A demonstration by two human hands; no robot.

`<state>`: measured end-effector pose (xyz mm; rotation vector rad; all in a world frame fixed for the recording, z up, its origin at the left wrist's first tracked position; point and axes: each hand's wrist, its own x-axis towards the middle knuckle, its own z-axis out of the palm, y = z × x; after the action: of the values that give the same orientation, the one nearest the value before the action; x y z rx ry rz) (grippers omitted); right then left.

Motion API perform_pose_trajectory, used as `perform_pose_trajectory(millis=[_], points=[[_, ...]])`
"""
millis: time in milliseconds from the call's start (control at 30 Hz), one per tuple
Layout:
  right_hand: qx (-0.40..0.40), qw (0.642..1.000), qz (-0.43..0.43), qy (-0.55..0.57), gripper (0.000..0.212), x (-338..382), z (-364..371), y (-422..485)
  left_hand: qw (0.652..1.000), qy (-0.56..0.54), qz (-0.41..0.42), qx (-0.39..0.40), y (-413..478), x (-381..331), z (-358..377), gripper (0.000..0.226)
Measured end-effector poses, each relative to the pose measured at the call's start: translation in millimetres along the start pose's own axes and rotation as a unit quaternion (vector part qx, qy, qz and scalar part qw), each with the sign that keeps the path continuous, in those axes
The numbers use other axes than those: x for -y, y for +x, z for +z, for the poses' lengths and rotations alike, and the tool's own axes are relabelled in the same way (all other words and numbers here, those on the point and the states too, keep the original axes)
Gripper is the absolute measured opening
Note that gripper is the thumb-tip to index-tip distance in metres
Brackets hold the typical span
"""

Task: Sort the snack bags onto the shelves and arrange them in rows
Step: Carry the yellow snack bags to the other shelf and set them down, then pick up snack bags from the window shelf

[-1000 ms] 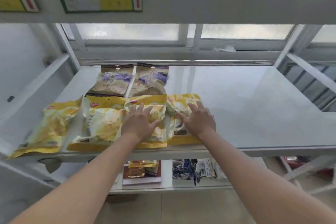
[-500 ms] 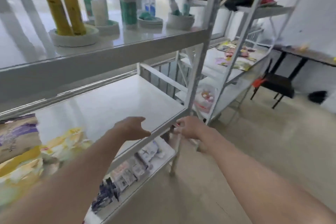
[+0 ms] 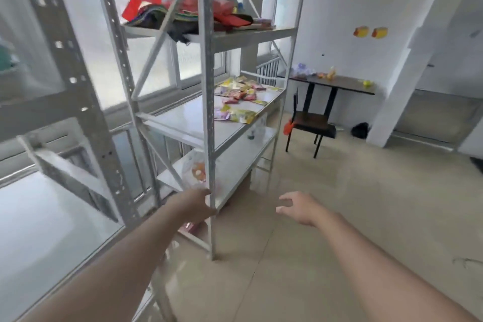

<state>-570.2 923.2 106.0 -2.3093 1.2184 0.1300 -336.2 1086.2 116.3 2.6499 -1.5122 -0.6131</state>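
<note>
Snack bags (image 3: 241, 98) scattered well beyond both empty hands — left hand (image 3: 194, 205), right hand (image 3: 300, 208)

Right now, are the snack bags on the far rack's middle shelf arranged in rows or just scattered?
Scattered. The snack bags lie overlapping at mixed angles on the shelf, no rows.

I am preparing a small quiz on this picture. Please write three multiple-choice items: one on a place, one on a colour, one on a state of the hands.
1. Where does the loose pile of snack bags lie?
A. on the floor
B. on the middle shelf of the far rack
C. on the chair

2. What colour is the chair?
A. dark
B. white
C. yellow

3. What do the left hand and right hand hold?
A. one bag each
B. one box together
C. nothing

Key: 1 B, the bags lie scattered on that shelf; 2 A, seat and legs look dark; 3 C, both hands are open.
</note>
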Motion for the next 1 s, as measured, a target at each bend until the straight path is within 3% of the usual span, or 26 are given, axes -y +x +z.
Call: perform_pose_trajectory(millis=[333,1000], points=[[-0.011,1.0,0.002,0.008,0.054,-106.4,-118.0,167.5,1.0,-0.003,-0.016,-0.006,202.3,-117.1,-41.0,0.074],[0.024,0.999,-0.027,-0.039,0.056,-228.0,-335.0,645.3,0.998,-0.033,-0.039,-0.027,671.3,-275.6,-162.0,0.061]])
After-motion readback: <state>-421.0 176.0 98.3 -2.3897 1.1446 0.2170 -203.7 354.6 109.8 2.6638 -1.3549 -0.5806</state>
